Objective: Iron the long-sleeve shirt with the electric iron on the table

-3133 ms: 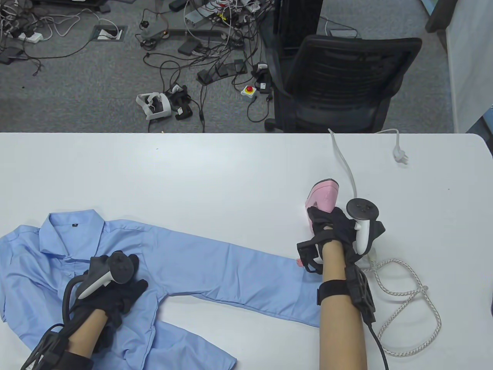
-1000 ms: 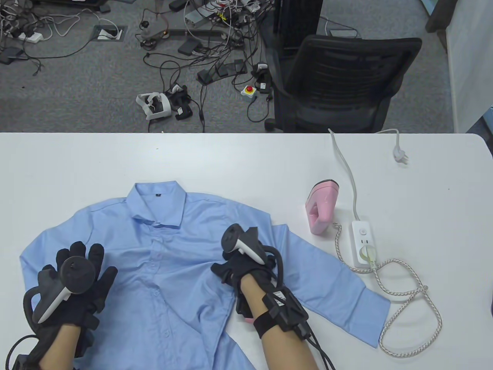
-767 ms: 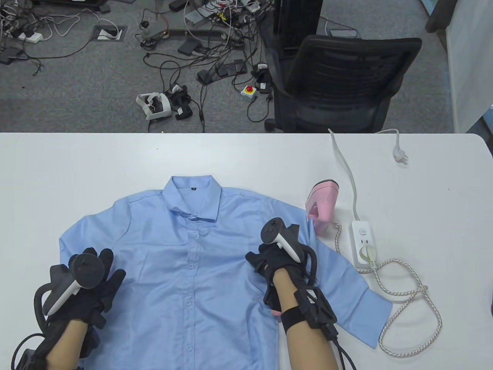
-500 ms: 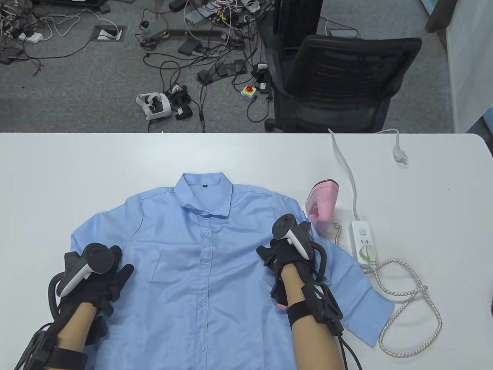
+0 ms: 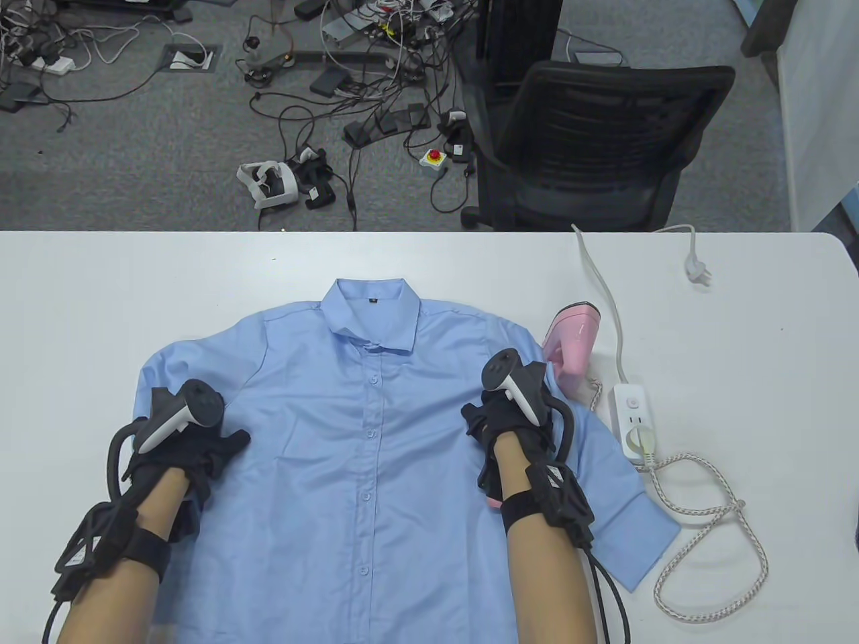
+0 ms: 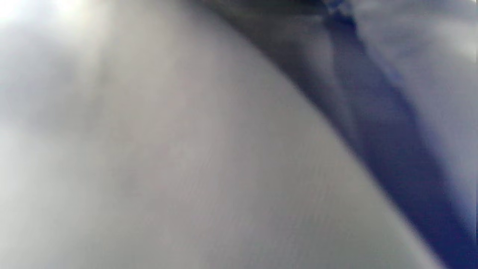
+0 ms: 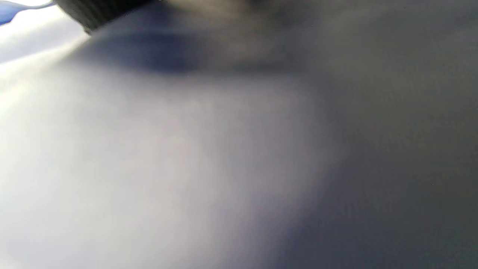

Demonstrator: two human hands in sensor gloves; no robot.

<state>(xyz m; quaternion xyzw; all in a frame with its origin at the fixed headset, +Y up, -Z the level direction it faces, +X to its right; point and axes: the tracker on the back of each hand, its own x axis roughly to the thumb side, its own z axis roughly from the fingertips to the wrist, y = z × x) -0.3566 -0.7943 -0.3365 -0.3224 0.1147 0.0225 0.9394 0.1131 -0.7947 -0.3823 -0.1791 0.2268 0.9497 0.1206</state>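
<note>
A light blue long-sleeve shirt (image 5: 362,429) lies front up on the white table (image 5: 134,282), collar towards the far edge. My left hand (image 5: 201,443) rests on its left side by the sleeve with fingers curled into the fabric. My right hand (image 5: 500,416) holds the fabric at the right armpit. The pink electric iron (image 5: 574,335) stands just right of the shirt's shoulder, touching the cloth; neither hand holds it. Both wrist views show only blurred fabric (image 6: 186,168) very close up.
A white power strip (image 5: 631,419) lies right of the iron, with a braided cord (image 5: 711,523) looped towards the front right. A white cable ends in a loose plug (image 5: 698,272) at the far right. A black office chair (image 5: 590,141) stands behind the table.
Both hands have slid the shirt to the right and away from me, and it now lies flat. Its right shoulder has reached the iron and nudged it slightly away.
</note>
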